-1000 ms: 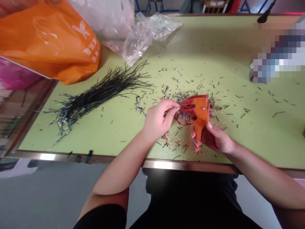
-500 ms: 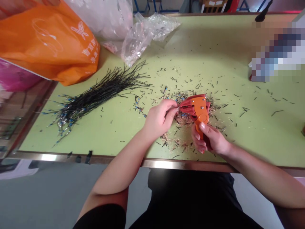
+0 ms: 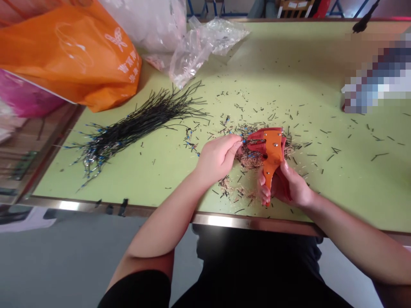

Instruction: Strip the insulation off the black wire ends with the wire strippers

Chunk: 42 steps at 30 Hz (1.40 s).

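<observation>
Right hand gripping orange-red tool near table's front edge, left hand pinching small blue-tipped piece at its jaws, black wires lying toward left edge.

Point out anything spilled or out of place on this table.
Black clippings and copper-coloured strands lie loose on the green tabletop, thickest around the orange-and-red tool; it looks like spilled scrap, strewn about rather than gathered.
</observation>
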Available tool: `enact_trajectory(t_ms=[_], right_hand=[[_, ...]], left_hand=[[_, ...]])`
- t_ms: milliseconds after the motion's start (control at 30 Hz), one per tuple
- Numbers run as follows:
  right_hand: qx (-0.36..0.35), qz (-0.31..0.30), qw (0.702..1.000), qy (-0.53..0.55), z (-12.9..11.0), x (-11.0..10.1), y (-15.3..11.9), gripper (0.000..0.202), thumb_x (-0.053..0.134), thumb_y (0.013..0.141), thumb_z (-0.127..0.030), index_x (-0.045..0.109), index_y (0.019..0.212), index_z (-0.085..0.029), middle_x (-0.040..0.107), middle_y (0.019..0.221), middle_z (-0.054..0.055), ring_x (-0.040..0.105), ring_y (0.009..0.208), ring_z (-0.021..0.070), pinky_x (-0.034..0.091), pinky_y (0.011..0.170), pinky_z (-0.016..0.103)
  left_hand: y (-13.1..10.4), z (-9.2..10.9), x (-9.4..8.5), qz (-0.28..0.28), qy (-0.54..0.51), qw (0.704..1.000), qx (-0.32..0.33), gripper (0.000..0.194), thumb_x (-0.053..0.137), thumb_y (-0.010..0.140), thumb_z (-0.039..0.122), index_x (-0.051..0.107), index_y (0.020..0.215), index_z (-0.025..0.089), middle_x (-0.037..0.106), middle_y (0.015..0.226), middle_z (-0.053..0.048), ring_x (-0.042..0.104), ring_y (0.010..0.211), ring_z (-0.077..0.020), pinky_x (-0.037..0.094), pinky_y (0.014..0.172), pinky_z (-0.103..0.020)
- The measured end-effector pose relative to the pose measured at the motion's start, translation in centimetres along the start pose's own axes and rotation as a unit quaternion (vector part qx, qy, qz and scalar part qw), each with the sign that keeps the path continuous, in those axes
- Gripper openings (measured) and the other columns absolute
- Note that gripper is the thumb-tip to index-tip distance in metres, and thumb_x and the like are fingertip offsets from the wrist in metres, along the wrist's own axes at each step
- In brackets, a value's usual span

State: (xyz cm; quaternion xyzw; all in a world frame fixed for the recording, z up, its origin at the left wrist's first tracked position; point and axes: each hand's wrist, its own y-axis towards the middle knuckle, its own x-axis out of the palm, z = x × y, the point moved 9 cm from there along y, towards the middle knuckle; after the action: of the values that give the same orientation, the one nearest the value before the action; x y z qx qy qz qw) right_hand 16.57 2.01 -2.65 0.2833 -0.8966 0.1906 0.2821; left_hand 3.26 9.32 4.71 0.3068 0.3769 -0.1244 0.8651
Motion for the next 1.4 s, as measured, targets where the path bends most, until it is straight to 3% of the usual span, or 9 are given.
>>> enact_trajectory(t_ms=[233,567,867,1167,1400], right_hand=[[0.045,0.008,0.999,0.007,0.7,-0.3,-0.3,0.073,0.062,0.085,-0.088,0.07,0.099,-0.017,0.071,0.08,0.008,0.07,0.069,0.0231,0.059,0.062,0.035],[0.032,0.009,0.998,-0.051,0.7,-0.9,0.1,0.061,0.06,0.095,-0.077,0.068,0.092,-0.017,0.072,0.076,0.007,0.072,0.068,0.0202,0.056,0.059,0.028],[0.023,0.03,0.997,-0.063,0.5,-1.2,0.2,0.06,0.061,0.097,-0.074,0.068,0.086,-0.016,0.066,0.065,0.003,0.065,0.054,0.0166,0.055,0.052,0.027],[0.006,0.055,0.997,-0.049,0.4,-0.8,0.1,0.055,0.064,0.098,-0.069,0.058,0.074,-0.019,0.048,0.053,-0.006,0.045,0.041,0.0104,0.044,0.043,0.024],[-0.013,0.0,1.0,-0.02,-0.2,-0.1,-0.1,0.056,0.064,0.097,-0.072,0.068,0.091,-0.017,0.065,0.07,0.002,0.065,0.06,0.0166,0.053,0.057,0.028]], left_hand=[[0.1,0.3,0.3,-0.014,0.062,0.998,0.029,0.033,0.038,0.111,0.029,0.066,0.096,0.021,0.07,0.079,-0.003,0.065,0.073,-0.0177,0.049,0.068,-0.029],[-0.1,0.8,0.3,-0.028,0.137,0.989,0.046,0.025,0.044,0.104,0.015,0.063,0.09,0.02,0.068,0.075,-0.004,0.062,0.07,-0.0182,0.04,0.061,-0.031],[0.0,0.5,0.5,-0.098,0.136,0.985,0.03,0.032,0.037,0.108,0.018,0.066,0.094,0.019,0.075,0.086,-0.005,0.067,0.076,-0.0178,0.043,0.065,-0.031],[0.0,0.8,0.6,-0.103,0.147,0.983,0.025,0.036,0.037,0.11,0.025,0.062,0.085,0.02,0.066,0.071,-0.003,0.06,0.066,-0.0171,0.037,0.061,-0.031],[0.2,-0.2,-0.3,-0.057,0.149,0.987,-0.008,0.035,0.036,0.111,0.027,0.066,0.095,0.02,0.07,0.079,-0.004,0.064,0.073,-0.0182,0.038,0.062,-0.031]])
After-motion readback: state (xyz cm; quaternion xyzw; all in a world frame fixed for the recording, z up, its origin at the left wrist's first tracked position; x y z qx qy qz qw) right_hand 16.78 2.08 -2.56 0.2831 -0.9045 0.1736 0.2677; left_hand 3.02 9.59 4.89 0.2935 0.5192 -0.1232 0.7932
